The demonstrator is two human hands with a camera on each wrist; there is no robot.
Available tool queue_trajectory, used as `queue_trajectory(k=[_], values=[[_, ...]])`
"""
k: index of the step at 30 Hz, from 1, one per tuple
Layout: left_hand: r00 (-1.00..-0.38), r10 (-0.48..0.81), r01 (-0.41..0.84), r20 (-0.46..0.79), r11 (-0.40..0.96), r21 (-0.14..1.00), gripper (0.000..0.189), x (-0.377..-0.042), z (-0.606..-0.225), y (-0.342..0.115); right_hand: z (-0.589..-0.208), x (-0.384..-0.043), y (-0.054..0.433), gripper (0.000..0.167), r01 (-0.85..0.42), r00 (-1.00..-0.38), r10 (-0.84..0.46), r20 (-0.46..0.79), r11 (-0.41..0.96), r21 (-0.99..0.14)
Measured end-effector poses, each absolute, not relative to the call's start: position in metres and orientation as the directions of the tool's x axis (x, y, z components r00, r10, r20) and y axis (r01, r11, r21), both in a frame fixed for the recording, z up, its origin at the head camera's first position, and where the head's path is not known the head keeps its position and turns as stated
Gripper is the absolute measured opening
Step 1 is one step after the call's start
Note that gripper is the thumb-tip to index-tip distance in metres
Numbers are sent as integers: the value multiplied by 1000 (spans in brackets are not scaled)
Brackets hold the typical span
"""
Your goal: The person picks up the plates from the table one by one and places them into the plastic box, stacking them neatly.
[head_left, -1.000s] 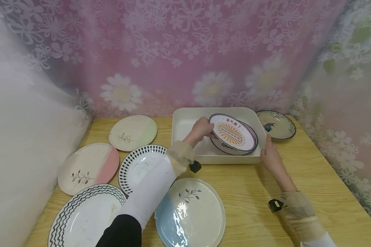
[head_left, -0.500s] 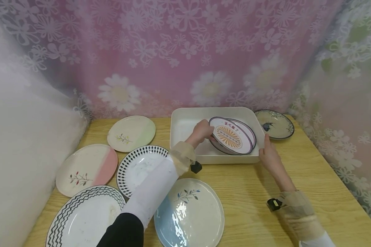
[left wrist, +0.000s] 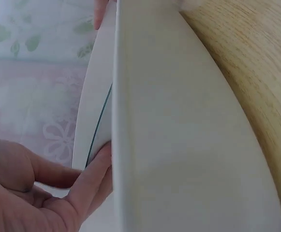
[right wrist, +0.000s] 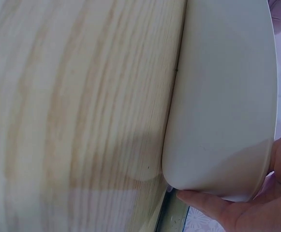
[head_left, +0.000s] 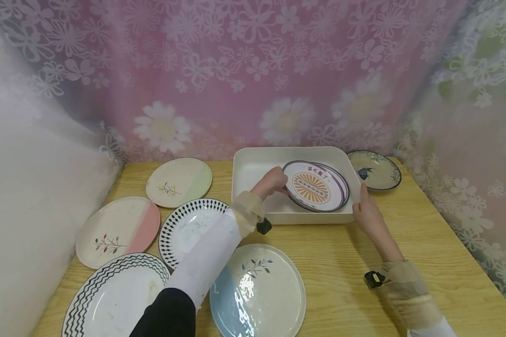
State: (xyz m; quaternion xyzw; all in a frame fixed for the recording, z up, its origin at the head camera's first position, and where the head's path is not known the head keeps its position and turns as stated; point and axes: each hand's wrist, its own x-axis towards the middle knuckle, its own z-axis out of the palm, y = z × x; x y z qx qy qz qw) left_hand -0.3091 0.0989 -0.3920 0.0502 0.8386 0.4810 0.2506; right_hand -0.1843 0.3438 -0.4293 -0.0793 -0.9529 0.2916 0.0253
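Sunburst plate: the sunburst plate (head_left: 311, 188) is held inside the white tray (head_left: 253, 164), toward the right side, overlapping at least one similar plate (head_left: 343, 181), whose rim shows at the right.
Left grip: the left grip (head_left: 272, 181) is pinched on the plate's left rim, which is caught between thumb and fingers.
Right grip: the right grip (head_left: 368, 214) is curled round the tray's front right corner, with a finger laid low against the corner.
Stack contact: whether the upper plate is fully borne by the one below cannot be told.
Step in hand: the plate seems to be positioned on the stack while the tray is braced on the bench (head_left: 341, 281).
Rim handling: the pinch is best made near the edge, so that fingers can be slid out without being trapped beneath the rim.
Plate alignment: the two rims are better matched by a small shift rightward, with the plate lowered gently; glazed faces may slip or chip if dropped.
Tray bracing: light, steady pressure is advised, since the tray could be dragged against the bird plate (head_left: 377, 172) beside it.
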Motion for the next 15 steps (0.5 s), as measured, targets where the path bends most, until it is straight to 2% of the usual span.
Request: queue_trajectory(k=[7, 15], values=[[-851, 366, -177, -376, 473, 863, 55, -306, -392, 99, -428, -184, 343, 69, 155, -986, 166, -32, 809, -567], [-845, 345, -192, -408, 516, 835, 58, -306, -391, 95, -426, -184, 343, 69, 162, -984, 175, -30, 817, -554]])
